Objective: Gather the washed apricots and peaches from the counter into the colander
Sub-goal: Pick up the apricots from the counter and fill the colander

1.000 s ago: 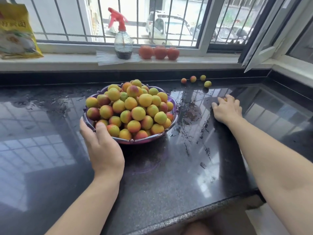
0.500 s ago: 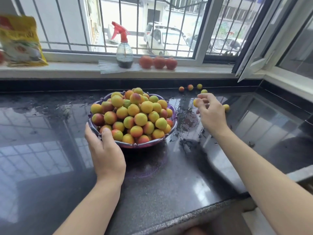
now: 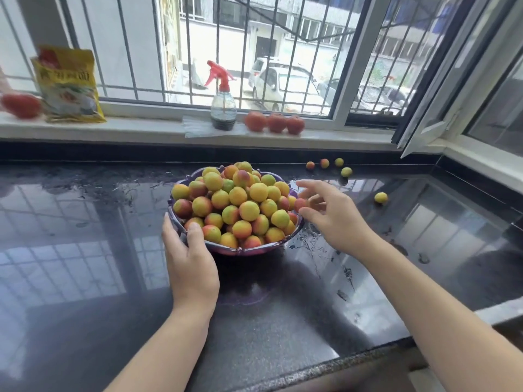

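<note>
1. Two hands are at work. The left hand (image 3: 190, 258) grips the near rim of the purple colander (image 3: 249, 248), thumb over the edge and fingers curled round the outside. It looks like this keeps the colander from sliding on the wet counter (image 3: 283, 321).
2. The right hand (image 3: 331, 215) is at the right side of the colander with its fingers spread apart. A small reddish fruit (image 3: 300, 204) sits right at its fingertips, at the edge of the pile. I cannot tell if the fingers are pinching it or have let it go.
3. The colander is heaped high with little yellow, orange and red fruit (image 3: 243, 206). The pile rises above the rim, so a new one could roll off if it is dropped carelessly.
4. Five loose fruits are on the counter. Four of them (image 3: 328, 165) lie close together by the back wall, behind the right hand. One yellow fruit (image 3: 381, 198) lies alone, farther to the right.
5. I think the job is nearly done, with only those five left to fetch.
6. On the window ledge (image 3: 141, 131) stand a spray bottle (image 3: 223, 108), three tomatoes (image 3: 274, 123) and a yellow bag (image 3: 69, 84). They are not part of the job.
</note>
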Tool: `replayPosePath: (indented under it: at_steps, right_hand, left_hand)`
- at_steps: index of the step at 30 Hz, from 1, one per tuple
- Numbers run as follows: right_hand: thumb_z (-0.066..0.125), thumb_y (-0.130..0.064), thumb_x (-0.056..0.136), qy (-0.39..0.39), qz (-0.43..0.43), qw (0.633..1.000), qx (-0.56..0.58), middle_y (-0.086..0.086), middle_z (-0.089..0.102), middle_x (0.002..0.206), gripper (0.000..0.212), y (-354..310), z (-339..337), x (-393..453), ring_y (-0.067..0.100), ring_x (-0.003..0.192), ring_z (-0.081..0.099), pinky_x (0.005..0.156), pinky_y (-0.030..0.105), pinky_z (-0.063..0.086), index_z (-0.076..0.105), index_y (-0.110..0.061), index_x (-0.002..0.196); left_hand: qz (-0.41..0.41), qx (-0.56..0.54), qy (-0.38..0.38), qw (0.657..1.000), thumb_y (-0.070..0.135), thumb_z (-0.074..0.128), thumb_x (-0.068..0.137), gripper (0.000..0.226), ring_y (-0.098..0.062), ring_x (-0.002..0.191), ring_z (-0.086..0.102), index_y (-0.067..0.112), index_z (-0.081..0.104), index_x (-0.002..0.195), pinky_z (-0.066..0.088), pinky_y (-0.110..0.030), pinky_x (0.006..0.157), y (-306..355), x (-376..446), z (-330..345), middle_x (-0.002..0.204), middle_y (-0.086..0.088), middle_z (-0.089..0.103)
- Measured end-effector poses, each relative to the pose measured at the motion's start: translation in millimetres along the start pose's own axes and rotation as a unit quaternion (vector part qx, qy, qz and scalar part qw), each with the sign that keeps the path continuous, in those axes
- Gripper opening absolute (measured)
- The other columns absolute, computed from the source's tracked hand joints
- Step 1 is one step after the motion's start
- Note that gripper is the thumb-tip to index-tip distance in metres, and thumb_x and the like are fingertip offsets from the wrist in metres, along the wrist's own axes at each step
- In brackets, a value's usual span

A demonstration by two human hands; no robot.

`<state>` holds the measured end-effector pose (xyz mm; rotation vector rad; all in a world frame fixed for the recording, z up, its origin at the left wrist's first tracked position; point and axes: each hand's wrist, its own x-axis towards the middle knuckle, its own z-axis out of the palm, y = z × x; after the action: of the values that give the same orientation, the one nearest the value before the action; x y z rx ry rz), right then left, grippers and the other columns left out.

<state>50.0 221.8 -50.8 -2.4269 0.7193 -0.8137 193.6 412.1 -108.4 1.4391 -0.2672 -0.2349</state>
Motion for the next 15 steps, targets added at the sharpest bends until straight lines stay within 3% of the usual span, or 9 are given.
replayPosePath:
  at_steps: [7,15]
  right_hand:
    - [0.077,0.0,0.082,0.008,-0.042,0.999,0.022,-0.003,0.065,0.105,0.029,-1.2,8.4,7.7,0.011,0.099,0.066,0.095,0.03,0.054,0.073,-0.014,0.107]
    - [0.076,0.0,0.082,-0.017,-0.047,0.998,0.024,-0.009,0.067,0.106,0.028,-2.1,9.4,5.8,0.011,0.099,0.065,0.093,0.037,0.054,0.075,-0.018,0.104]
  left_hand:
    - [0.004,-0.006,-0.005,1.0,0.036,0.039,0.114,0.052,-0.011,0.138,0.049,0.036,0.026,0.165,0.04,-0.027,0.104,-4.5,3.4,-0.7,0.159,0.01,0.045]
    - [0.007,-0.009,-0.01,1.0,0.037,0.039,0.115,0.053,-0.006,0.133,0.046,0.036,0.023,0.165,0.039,-0.025,0.102,-4.7,3.0,-0.5,0.159,0.012,0.043]
